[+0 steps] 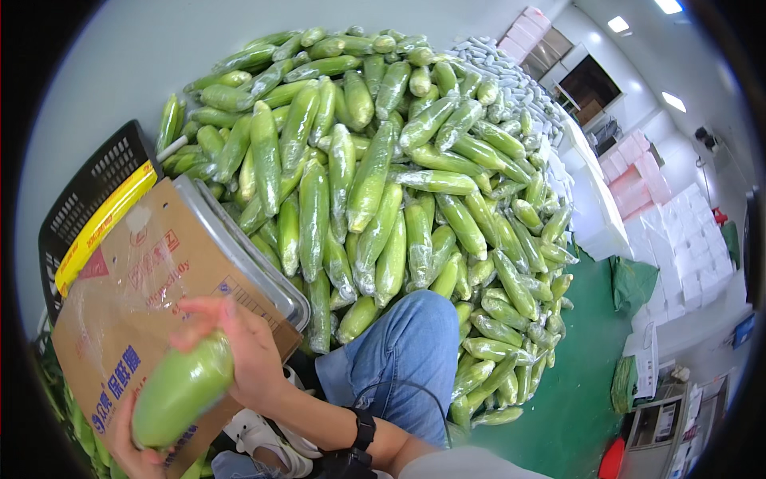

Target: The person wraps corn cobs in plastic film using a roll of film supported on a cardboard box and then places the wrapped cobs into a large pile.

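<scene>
A thick light-green gourd (182, 392), zucchini-like, is held at a slant between my two hands above a cardboard carton. My left hand (134, 434) grips its lower end from the left side. At the upper end my right hand (245, 350) curls around it, the fingers blurred by motion. Glossy clear film seems to cover part of the skin. Beneath lies the flattened-looking carton (206, 257), printed in red and blue, with bits of film on its surface. A yellow printed strip or narrow box (108, 227) runs along its far left edge.
A large heap of film-wrapped gourds (371, 173) rises ahead against the wall. A metal tray (251, 245) sits under the carton, beside a black plastic crate (96, 185). My denim-covered knee (407, 347) touches the heap. White foam boxes (682, 245) stand beyond the green floor (574, 359).
</scene>
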`<act>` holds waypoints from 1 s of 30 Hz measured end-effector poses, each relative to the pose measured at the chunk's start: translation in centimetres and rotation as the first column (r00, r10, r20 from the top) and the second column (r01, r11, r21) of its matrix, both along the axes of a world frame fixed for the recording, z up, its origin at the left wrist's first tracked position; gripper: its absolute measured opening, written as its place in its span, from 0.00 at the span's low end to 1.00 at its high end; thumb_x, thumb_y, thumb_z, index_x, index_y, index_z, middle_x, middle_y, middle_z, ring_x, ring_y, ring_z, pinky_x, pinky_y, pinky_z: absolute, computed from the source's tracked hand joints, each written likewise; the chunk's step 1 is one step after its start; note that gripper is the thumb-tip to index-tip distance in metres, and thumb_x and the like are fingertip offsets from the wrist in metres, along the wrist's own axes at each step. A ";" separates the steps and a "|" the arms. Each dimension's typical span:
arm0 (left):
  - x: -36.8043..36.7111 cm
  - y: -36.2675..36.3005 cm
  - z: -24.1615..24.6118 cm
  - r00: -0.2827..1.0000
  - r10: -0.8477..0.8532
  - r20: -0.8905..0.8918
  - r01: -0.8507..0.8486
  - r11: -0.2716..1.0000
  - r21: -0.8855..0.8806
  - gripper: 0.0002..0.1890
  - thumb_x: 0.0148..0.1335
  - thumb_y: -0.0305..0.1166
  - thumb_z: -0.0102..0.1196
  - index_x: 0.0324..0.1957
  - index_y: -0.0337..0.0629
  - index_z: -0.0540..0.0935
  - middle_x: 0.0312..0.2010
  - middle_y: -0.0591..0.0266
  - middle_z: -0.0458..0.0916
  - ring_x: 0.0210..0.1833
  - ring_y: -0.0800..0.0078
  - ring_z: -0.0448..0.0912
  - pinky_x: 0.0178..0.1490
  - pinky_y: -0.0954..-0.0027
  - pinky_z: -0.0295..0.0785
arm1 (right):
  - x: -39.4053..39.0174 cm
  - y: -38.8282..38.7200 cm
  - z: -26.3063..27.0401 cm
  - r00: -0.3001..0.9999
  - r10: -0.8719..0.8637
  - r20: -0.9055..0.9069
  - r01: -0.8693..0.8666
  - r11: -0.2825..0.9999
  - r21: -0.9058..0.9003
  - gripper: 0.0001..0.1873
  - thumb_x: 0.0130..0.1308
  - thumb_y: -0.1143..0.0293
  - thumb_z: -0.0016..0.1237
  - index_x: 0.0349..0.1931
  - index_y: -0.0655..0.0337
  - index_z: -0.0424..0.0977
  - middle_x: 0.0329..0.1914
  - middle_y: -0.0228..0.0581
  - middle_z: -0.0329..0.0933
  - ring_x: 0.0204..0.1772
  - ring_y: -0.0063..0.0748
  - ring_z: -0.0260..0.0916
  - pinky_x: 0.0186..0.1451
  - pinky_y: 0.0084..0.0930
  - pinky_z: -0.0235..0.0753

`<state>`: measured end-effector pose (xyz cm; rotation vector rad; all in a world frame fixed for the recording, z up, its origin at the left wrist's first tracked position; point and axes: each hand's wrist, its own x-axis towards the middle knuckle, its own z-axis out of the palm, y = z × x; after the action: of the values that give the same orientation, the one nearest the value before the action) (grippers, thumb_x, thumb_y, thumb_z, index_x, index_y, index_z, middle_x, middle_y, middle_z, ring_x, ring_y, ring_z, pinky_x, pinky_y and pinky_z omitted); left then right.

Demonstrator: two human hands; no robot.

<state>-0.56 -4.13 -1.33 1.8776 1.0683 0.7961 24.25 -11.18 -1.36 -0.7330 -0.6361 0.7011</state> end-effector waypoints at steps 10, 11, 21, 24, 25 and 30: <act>8.4 -0.4 5.3 0.542 -0.839 -0.044 0.643 0.447 -0.622 0.27 0.52 0.40 0.61 0.50 0.31 0.73 0.42 0.52 0.76 0.45 0.69 0.74 0.50 0.70 0.68 | -0.1 -9.8 -1.8 0.970 0.129 -0.204 -0.148 0.986 -0.078 0.43 0.53 0.45 0.53 0.63 0.60 0.52 0.49 0.51 0.69 0.49 0.46 0.71 0.55 0.46 0.70; 8.1 -0.3 4.9 0.565 -0.824 -0.048 0.623 0.464 -0.629 0.27 0.52 0.40 0.61 0.50 0.31 0.73 0.42 0.52 0.76 0.45 0.69 0.74 0.50 0.70 0.68 | 2.2 -11.1 -1.7 0.927 0.117 -0.356 -0.171 0.977 -0.126 0.43 0.55 0.38 0.45 0.60 0.62 0.54 0.46 0.52 0.70 0.46 0.47 0.73 0.52 0.46 0.72; -0.4 0.2 -1.0 0.971 -0.002 -0.238 0.018 0.998 0.063 0.16 0.58 0.26 0.52 0.50 0.36 0.75 0.47 0.51 0.74 0.49 0.61 0.73 0.54 0.66 0.67 | 40.6 -45.4 -9.9 0.600 -0.800 -0.006 0.526 0.400 -0.750 0.22 0.58 0.58 0.52 0.50 0.58 0.69 0.46 0.42 0.75 0.44 0.38 0.71 0.45 0.30 0.72; -2.7 0.1 -0.8 0.930 0.117 -0.350 -0.059 0.983 0.173 0.19 0.55 0.28 0.55 0.51 0.37 0.75 0.53 0.46 0.69 0.56 0.52 0.69 0.58 0.61 0.64 | 43.6 -43.5 -12.4 0.605 -0.689 0.399 0.710 0.239 -0.663 0.18 0.60 0.61 0.49 0.49 0.60 0.70 0.48 0.43 0.73 0.42 0.33 0.71 0.37 0.24 0.72; -3.3 0.4 -1.0 0.926 0.147 -0.348 -0.086 0.979 0.184 0.19 0.55 0.28 0.55 0.51 0.37 0.75 0.53 0.46 0.69 0.56 0.52 0.69 0.58 0.61 0.64 | 44.1 -41.1 -13.5 0.627 -0.589 0.510 0.755 0.301 -0.582 0.17 0.61 0.63 0.48 0.48 0.60 0.70 0.49 0.43 0.72 0.41 0.32 0.70 0.34 0.23 0.72; -2.8 6.1 -1.9 0.847 0.274 -0.455 -0.083 0.915 0.395 0.25 0.52 0.36 0.60 0.53 0.40 0.74 0.56 0.48 0.67 0.56 0.50 0.67 0.58 0.58 0.63 | 15.3 -5.9 -0.7 0.292 0.393 0.872 0.367 0.796 -0.482 0.25 0.53 0.74 0.55 0.55 0.60 0.69 0.48 0.42 0.75 0.51 0.39 0.70 0.52 0.31 0.68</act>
<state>-3.31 1.94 -3.23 2.4106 1.5245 0.6501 39.52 -17.11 -2.03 -1.8730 -1.6046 0.3715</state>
